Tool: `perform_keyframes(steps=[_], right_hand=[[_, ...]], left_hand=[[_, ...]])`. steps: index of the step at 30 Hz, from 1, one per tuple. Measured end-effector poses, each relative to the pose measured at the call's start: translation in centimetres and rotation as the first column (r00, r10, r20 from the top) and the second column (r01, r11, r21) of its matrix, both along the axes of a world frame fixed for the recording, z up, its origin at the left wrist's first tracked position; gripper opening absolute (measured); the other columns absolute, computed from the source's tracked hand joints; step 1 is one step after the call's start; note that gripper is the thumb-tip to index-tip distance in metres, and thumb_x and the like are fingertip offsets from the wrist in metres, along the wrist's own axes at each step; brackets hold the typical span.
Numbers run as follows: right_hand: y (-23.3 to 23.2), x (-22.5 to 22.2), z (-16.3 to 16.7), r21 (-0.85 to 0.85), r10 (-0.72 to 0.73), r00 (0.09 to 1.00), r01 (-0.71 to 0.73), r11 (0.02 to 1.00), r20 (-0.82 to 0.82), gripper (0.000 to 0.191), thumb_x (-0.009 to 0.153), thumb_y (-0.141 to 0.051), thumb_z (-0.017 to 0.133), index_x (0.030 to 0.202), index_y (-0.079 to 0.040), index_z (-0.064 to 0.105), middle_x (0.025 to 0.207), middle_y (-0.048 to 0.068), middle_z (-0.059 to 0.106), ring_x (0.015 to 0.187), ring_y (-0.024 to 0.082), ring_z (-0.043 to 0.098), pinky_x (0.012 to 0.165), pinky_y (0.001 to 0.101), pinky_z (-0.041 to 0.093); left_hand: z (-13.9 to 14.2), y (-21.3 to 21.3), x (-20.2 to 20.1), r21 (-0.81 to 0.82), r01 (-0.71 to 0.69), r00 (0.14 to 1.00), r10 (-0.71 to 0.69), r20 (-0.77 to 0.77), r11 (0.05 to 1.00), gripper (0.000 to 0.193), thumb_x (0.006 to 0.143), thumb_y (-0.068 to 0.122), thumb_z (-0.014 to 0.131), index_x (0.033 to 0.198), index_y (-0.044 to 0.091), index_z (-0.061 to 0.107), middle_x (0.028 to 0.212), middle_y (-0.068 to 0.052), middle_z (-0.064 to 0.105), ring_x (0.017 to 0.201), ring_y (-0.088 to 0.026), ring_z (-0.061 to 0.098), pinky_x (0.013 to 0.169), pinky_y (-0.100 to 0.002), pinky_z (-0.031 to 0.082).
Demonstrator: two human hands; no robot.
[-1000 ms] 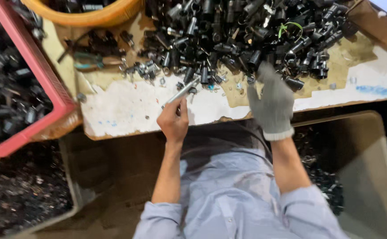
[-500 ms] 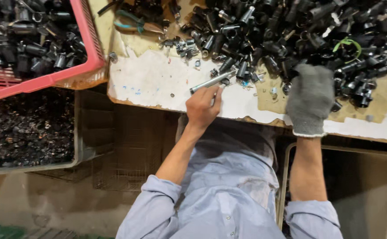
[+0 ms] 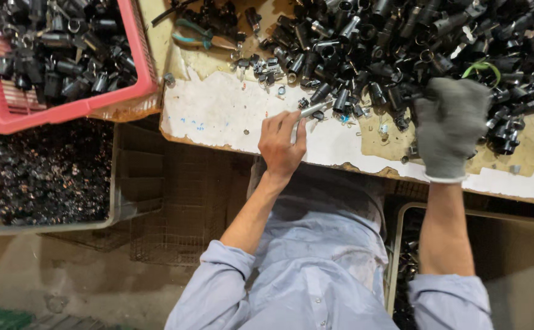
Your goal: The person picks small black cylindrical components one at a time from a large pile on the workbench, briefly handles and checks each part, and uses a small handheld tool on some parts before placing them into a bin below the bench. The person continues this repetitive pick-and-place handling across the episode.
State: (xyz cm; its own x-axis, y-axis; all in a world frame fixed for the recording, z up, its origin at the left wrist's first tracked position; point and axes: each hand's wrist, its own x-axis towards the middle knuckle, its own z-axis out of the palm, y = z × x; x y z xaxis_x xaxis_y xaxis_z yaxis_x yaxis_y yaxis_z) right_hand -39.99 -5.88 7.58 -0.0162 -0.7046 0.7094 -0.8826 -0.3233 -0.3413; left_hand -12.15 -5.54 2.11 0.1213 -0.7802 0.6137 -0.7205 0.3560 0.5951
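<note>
Here, two hands: the bare left hand [image 3: 281,142] clamps one metal tool [image 3: 308,111]; the gloved right hand [image 3: 451,127] rests, seemingly unclenched, on countless black parts [image 3: 401,43].

Bare white tabletop [image 3: 218,113] is lying open at nine o'clock of the left hand [image 3: 282,143], while black parts pile [image 3: 401,43] is crowding twelve o'clock.

This is a small workshop or parts-sorting shop. A worn, chipped tabletop [image 3: 230,116] carries a big heap of black metal parts [image 3: 413,43], and a red plastic crate [image 3: 65,113] holds more. Pliers [image 3: 203,33] lie by the heap, bins [image 3: 511,256] stand below on a grimy floor [image 3: 47,275].
</note>
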Motion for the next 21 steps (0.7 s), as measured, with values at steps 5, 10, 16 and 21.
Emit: perform_keyframes(steps=[5, 10, 16, 21], right_hand=[[3.2, 0.9, 2.6, -0.215, 0.25, 0.051, -0.363, 0.906, 0.967, 0.011, 0.121, -0.015, 0.056, 0.122, -0.006, 0.063, 0.106, 0.013, 0.064, 0.097, 0.023, 0.064, 0.092, 0.0379, 0.058], [6.5, 5.1, 2.6, -0.028, 0.012, -0.033, -0.556, 0.831, 0.999, 0.025, 0.116, -0.033, 0.05, 0.112, -0.013, 0.063, 0.08, 0.002, 0.06, 0.075, 0.014, 0.06, 0.077, 0.0329, 0.054], [9.3, 9.1, 0.9, 0.354, 0.159, 0.885, -0.332, 0.874, 0.439, 0.021, 0.083, -0.01, 0.078, 0.079, -0.006, 0.058, 0.068, 0.01, 0.059, 0.062, 0.022, 0.06, 0.059, 0.0345, 0.047], [5.8, 7.7, -0.8, 0.252, 0.187, 0.898, -0.303, 0.919, 0.398, 0.024, 0.089, -0.009, 0.073, 0.073, -0.006, 0.057, 0.062, 0.008, 0.058, 0.057, 0.021, 0.062, 0.056, 0.0339, 0.047]], left_hand=[[1.2, 0.4, -1.0, -0.014, -0.028, 0.994, 0.029, 0.107, 1.0, 0.031, 0.088, 0.016, 0.079, 0.118, 0.012, 0.072, 0.119, -0.004, 0.067, 0.118, -0.028, 0.057, 0.102, -0.042, 0.046], [1.8, 0.4, -2.0, 0.014, -0.026, 0.982, 0.023, 0.186, 1.0, 0.03, 0.087, 0.021, 0.077, 0.115, 0.014, 0.073, 0.118, -0.003, 0.069, 0.117, -0.027, 0.057, 0.1, -0.044, 0.043], [2.5, -1.8, -1.8, 0.224, -0.048, 0.962, -0.015, 0.273, 0.973, 0.032, 0.09, 0.029, 0.077, 0.115, 0.01, 0.074, 0.107, -0.009, 0.069, 0.1, -0.031, 0.061, 0.085, -0.047, 0.047], [4.3, -3.8, -2.2, 0.371, -0.068, 0.953, -0.049, 0.298, 0.926, 0.024, 0.089, 0.031, 0.076, 0.099, 0.009, 0.073, 0.098, -0.012, 0.069, 0.095, -0.034, 0.063, 0.078, -0.046, 0.052]])
